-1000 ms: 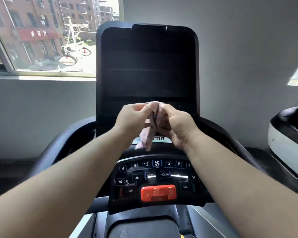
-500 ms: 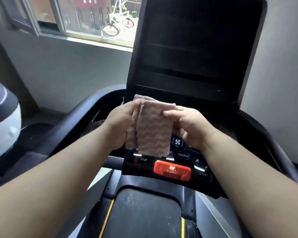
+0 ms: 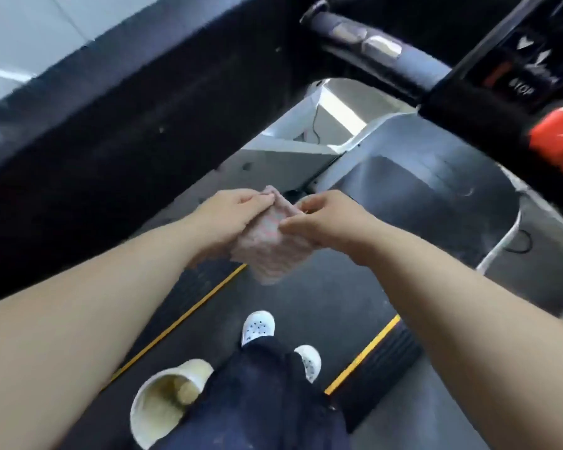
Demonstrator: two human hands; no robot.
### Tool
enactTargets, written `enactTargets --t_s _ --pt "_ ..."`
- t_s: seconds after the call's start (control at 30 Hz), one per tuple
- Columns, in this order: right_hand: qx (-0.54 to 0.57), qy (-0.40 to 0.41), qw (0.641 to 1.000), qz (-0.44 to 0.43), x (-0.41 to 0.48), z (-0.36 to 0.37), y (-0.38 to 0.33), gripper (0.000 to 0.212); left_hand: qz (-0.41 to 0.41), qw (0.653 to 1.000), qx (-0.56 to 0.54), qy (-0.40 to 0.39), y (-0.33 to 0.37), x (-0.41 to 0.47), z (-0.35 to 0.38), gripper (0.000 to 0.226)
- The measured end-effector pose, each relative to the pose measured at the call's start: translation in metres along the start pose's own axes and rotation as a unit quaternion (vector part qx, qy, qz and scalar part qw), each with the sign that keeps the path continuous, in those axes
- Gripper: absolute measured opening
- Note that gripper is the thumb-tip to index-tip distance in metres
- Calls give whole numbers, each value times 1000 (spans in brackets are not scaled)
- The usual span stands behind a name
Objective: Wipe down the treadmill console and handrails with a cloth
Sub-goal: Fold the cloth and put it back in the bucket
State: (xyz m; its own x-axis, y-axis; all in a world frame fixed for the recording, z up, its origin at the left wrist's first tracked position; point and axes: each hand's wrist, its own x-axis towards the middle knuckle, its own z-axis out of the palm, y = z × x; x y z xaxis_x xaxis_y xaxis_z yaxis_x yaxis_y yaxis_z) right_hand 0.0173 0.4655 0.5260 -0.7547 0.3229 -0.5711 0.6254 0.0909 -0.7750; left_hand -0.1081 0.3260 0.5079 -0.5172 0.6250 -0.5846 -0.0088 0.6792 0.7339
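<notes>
A pink textured cloth [image 3: 270, 245] hangs between my two hands above the treadmill belt. My left hand [image 3: 228, 216] pinches its upper left edge, and my right hand [image 3: 325, 219] pinches its right edge. The wide black left handrail [image 3: 117, 125] runs diagonally across the upper left, above and left of my hands. A grey front handlebar with metal pulse pads [image 3: 374, 47] crosses the top right. The console's button panel [image 3: 517, 82] with a STOP label and the red stop key [image 3: 559, 141] show at the right edge; the screen is out of view.
The black treadmill belt [image 3: 306, 303] with yellow side lines lies below. My white perforated shoes [image 3: 259, 326] and dark trousers stand on it. A cream bucket [image 3: 166, 404] sits at the lower left of the belt. The grey motor cover [image 3: 420, 196] lies ahead.
The view has swung down and to the left, from the console to the belt and left handrail. Both hands keep holding the cloth, now lower over the belt.
</notes>
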Motion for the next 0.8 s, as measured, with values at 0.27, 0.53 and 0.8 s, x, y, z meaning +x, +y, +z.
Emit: enactTargets --t_s 0.27,0.53,0.8 --pt "25 -33 997 72 95 148 116 10 -216 940 -239 -107 -218 22 -2 31" --pt "-59 -176 976 110 146 271 220 18 -369 842 -386 75 -386 0 37 43" --pt "-148 -254 951 94 159 373 288 20 -480 801 -308 180 -493 -29 80 35"
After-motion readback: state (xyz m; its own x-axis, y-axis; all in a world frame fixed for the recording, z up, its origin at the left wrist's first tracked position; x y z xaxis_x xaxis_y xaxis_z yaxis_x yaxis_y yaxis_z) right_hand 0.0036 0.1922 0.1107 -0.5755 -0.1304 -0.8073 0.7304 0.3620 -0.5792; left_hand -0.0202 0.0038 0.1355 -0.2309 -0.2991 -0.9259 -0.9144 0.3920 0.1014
